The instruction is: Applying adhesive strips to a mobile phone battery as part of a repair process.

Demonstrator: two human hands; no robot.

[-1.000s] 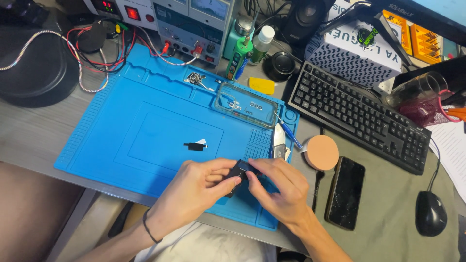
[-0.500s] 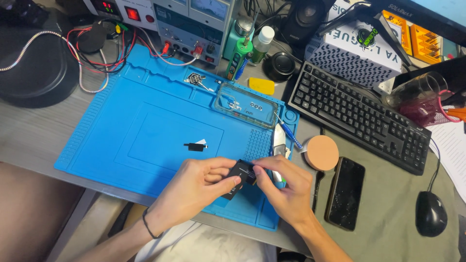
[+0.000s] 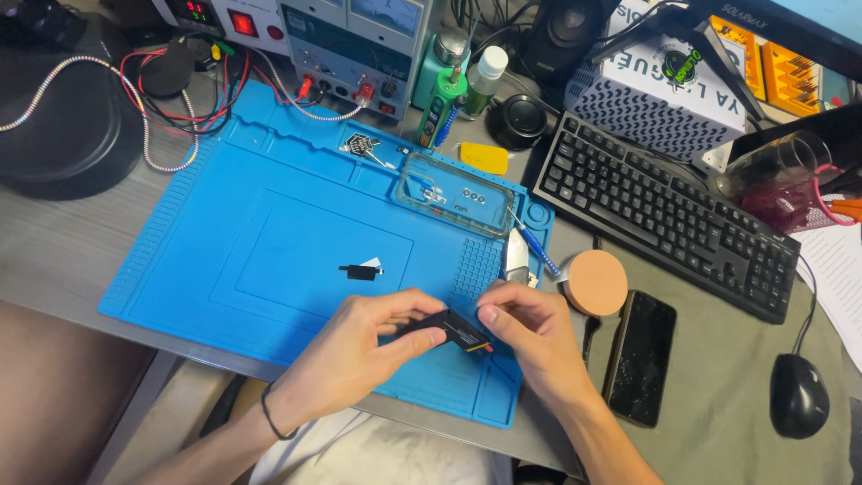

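A small flat black part [image 3: 456,330] with a red-and-yellow end is held over the near edge of the blue work mat [image 3: 224,269]. My left hand [image 3: 373,346] pinches its left end between thumb and fingers. Pinching the right end is my right hand [image 3: 530,337], thumb on top. A small black piece with a white tip [image 3: 361,270] lies loose on the mat, just beyond my left hand.
A clear tray [image 3: 453,193] with small parts sits at the mat's far right. Right of the mat are a round tan puck [image 3: 594,281], a dark phone [image 3: 639,356], a black keyboard [image 3: 669,220] and a mouse [image 3: 798,395]. Bench instruments with red and black leads [image 3: 341,40] stand behind.
Both hands have shifted slightly and turned the black part, so that it now lies flatter with its red-and-yellow end showing. Nothing else on the mat moved.
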